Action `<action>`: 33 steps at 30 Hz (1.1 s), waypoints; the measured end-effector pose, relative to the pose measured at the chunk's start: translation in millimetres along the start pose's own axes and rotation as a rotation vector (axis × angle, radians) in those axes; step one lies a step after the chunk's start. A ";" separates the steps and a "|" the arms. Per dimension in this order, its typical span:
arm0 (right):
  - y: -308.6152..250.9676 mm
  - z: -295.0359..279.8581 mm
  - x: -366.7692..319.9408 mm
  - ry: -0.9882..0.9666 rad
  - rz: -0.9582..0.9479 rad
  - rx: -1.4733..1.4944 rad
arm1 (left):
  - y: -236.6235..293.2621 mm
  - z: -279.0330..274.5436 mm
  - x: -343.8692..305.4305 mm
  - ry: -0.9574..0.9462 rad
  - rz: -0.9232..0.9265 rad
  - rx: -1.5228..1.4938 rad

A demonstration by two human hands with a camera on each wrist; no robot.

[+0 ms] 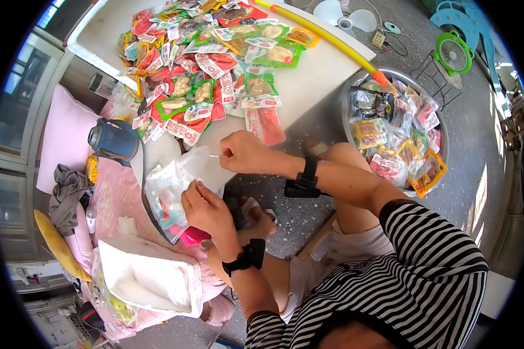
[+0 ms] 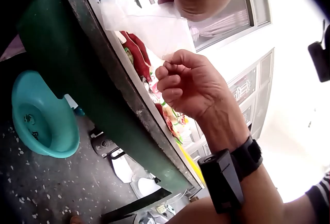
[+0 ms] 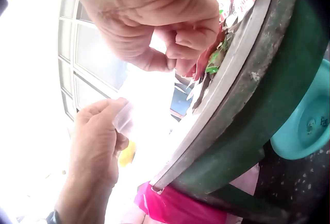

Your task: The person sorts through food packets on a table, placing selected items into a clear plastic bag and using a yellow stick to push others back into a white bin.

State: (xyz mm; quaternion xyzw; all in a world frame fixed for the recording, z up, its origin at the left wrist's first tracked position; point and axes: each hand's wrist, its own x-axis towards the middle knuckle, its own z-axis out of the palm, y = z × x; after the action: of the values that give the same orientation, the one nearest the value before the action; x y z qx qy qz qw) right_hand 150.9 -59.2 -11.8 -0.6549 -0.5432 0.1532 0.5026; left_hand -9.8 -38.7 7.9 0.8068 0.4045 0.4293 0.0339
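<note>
A clear plastic bag (image 1: pixel 164 195) lies over the near edge of the white table, with coloured print or contents showing through. My left hand (image 1: pixel 206 210) pinches one side of its edge between thumb and fingers. Across from it, my right hand (image 1: pixel 247 154), fingers curled, pinches the other side, and the film is drawn between the two. In the left wrist view the thin film (image 2: pixel 149 28) spans from the left hand above to the right hand (image 2: pixel 188 85). Seen from the right wrist, a fold of plastic (image 3: pixel 124 118) sticks out from the left fingertips.
A heap of sealed snack packets (image 1: pixel 209 64) covers the white table (image 1: pixel 317 70). On the right stands a metal basin (image 1: pixel 442 131) of more packets. A blue flask (image 1: pixel 115 139), a white foam box (image 1: pixel 151 273) and a yellow pole (image 1: pixel 326 38) are around. A teal basin (image 2: pixel 44 116) sits below.
</note>
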 end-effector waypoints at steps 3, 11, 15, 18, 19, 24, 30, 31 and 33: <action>1.4 5.3 1.7 -0.019 0.056 -0.061 | 2.0 7.9 -6.6 -0.158 -0.015 0.021; 10.2 16.5 18.2 -0.009 0.191 0.307 | -11.4 -5.6 -1.1 -0.017 -0.139 -0.124; -13.8 9.0 26.1 -0.023 0.416 0.877 | -24.2 -6.4 0.3 0.057 -0.123 -0.101; -8.8 15.6 31.9 -0.006 0.467 0.979 | -22.9 -5.1 -2.2 -0.093 -0.124 -0.020; -4.3 18.5 33.9 -0.009 0.479 0.993 | -19.7 -5.4 -0.3 -0.097 -0.138 0.005; -4.8 -7.4 27.1 0.086 0.347 0.619 | -25.6 -2.8 -0.1 -0.104 -0.131 -0.019; -5.3 -47.4 12.2 0.250 0.300 0.263 | -26.1 0.7 0.0 -0.096 -0.121 -0.045; -7.7 -53.3 9.6 0.200 0.350 0.293 | -25.9 2.2 -0.5 -0.087 -0.107 -0.040; -11.6 -66.5 5.1 0.038 0.427 0.373 | -21.6 3.4 -0.9 -0.105 -0.142 -0.043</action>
State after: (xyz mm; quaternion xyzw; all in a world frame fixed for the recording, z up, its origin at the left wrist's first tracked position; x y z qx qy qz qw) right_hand 195.9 -88.6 29.3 -0.6534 -0.3458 0.3405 0.5810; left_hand -21.1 -23.9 -3.5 0.7967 0.4489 0.3914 0.1028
